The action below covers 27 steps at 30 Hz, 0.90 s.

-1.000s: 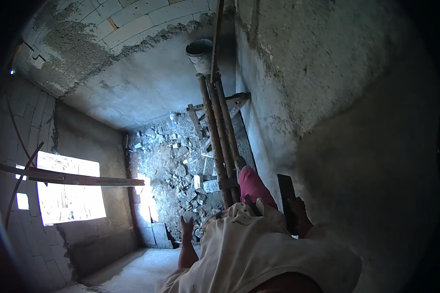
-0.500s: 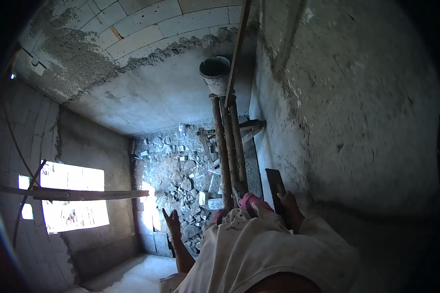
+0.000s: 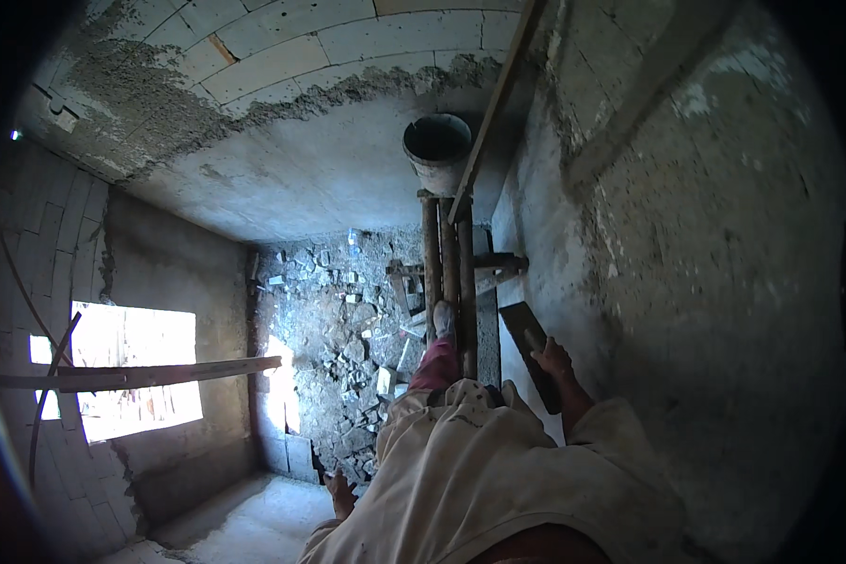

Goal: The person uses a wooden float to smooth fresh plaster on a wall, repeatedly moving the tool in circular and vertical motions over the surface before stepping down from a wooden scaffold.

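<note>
My right hand (image 3: 550,359) grips a long, dark plastering float (image 3: 517,334), held beside the rough right wall. At the lower edge of my pale shirt, my left hand (image 3: 339,487) hangs low with fingers apart and nothing visible in it. My foot (image 3: 442,320), below a pink trouser leg (image 3: 432,366), rests on the round wooden poles (image 3: 467,282) of a narrow walkway. At the far end of the poles stands a mortar-stained bucket (image 3: 436,164).
A plank (image 3: 498,103) slants beside the bucket. Below the poles lie a wooden trestle (image 3: 503,263) and rubble (image 3: 348,348). Left, a long bar (image 3: 160,376) crosses a bright window opening (image 3: 141,329). A partly plastered right wall (image 3: 686,244) borders the walkway.
The bucket and walkway have shifted right and lower in view. My foot has stepped forward along the poles. My right hand's float is more tilted, and my left hand has dropped lower.
</note>
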Tool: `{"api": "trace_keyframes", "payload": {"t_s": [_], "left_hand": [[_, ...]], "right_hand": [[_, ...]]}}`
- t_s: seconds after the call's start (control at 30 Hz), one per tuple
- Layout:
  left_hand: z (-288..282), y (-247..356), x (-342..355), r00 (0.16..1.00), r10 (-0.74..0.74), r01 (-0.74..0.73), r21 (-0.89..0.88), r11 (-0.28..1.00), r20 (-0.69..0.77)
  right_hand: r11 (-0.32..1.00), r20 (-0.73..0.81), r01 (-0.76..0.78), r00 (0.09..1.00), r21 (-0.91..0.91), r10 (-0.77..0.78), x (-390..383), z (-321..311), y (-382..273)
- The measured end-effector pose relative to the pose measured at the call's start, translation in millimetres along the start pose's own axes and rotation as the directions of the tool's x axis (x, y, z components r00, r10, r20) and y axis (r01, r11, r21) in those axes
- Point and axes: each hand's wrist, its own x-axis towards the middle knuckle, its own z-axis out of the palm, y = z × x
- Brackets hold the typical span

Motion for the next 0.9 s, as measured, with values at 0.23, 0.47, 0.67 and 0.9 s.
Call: {"api": "trace_keyframes", "payload": {"t_s": [0.23,0.47,0.67,0.9], "left_hand": [[135,168,72,0.940,0.333,-0.294,-0.314,0.902,0.075],[200,473,-74,0.615,0.771,-0.787,0.069,0.613,0.169],[236,444,-56,0.782,0.623,-0.623,-0.023,0.782,-0.001],[285,300,-143,0.991,-0.127,0.116,0.215,0.970,0.041]], "right_hand": [[0.994,0.097,0.053,0.994,-0.093,-0.044,111,-68,-78],[0.973,0.098,0.208,0.975,-0.099,-0.198,251,-107,-137],[0.934,0.337,0.290,0.918,-0.209,-0.210,374,-190,-281],[0.792,0.152,0.596,0.801,-0.133,-0.578,485,-268,-416]]}}
